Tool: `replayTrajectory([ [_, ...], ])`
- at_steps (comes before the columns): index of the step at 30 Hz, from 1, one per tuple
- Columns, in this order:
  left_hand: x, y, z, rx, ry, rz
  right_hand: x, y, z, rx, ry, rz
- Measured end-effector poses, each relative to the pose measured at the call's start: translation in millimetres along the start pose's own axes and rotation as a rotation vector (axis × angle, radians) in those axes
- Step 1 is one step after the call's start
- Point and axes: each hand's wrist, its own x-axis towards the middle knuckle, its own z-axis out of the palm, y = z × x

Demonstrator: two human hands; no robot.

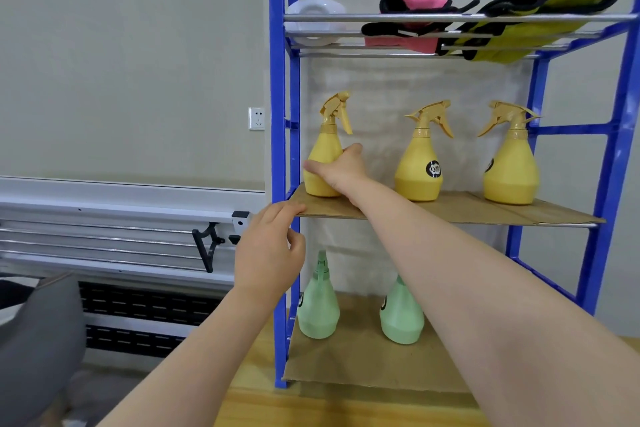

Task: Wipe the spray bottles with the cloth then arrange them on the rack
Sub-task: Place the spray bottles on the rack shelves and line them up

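Wrapping yellow bottle (323, 163), right grip (341, 166)

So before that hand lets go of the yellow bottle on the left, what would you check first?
1. Left yellow bottle upright on the middle shelf: ok.
2. Right hand has hold of it: ok, fingers wrap its body.
3. Gap to the middle yellow bottle: ok, clearly apart.
4. Nozzles matching: not ok, the left one's trigger faces right, as does the middle one's; the right yellow bottle faces left.
5. Left hand steadying the blue rack: cannot tell, it is at the post, contact unclear.
6. Bottle wiped clean: cannot tell; no cloth in either hand.
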Motion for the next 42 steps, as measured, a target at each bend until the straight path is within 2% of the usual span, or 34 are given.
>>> replayTrajectory([
  [5,-1,1,-2,0.005,-0.003,0.010,-2,-7,8,-0.103,0.089,0.022],
  [12,1,-1,-3,0.007,-0.011,0.030,-2,-5,19,-0.222,0.074,0.005],
  [16,0,0,-3,0.003,-0.005,0.037,1,-5,13,-0.127,0.070,-0.019],
  [20,-1,0,-4,0.003,-0.002,0.036,3,-7,8,0.011,-0.014,-0.030],
  [29,-1,0,-4,-0.005,0.000,0.024,8,-3,6,-0.122,0.008,-0.105],
  [42,-2,-1,-4,-0.003,-0.001,0.039,8,-1,3,-0.123,-0.025,-0.111],
])
